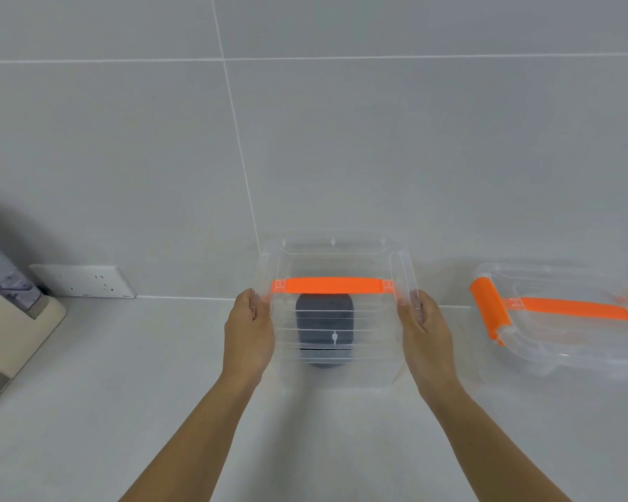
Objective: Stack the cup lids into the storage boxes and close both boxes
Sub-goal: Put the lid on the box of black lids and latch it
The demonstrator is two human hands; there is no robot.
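Left hand (249, 331) and right hand (426, 331) grip opposite sides of a clear box (341, 375) at the white worktop (124, 375), fingers curled round its edges. Dark lids (323, 331) sit stacked inside, beneath its orange handle (332, 285). A second box (573, 342) lies well apart to the right.

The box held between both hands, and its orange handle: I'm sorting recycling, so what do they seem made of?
The box looks like clear, glossy rigid plastic: the dark stack inside shows through its ribbed wall. Its handle looks like opaque orange plastic, smooth with a dull sheen.
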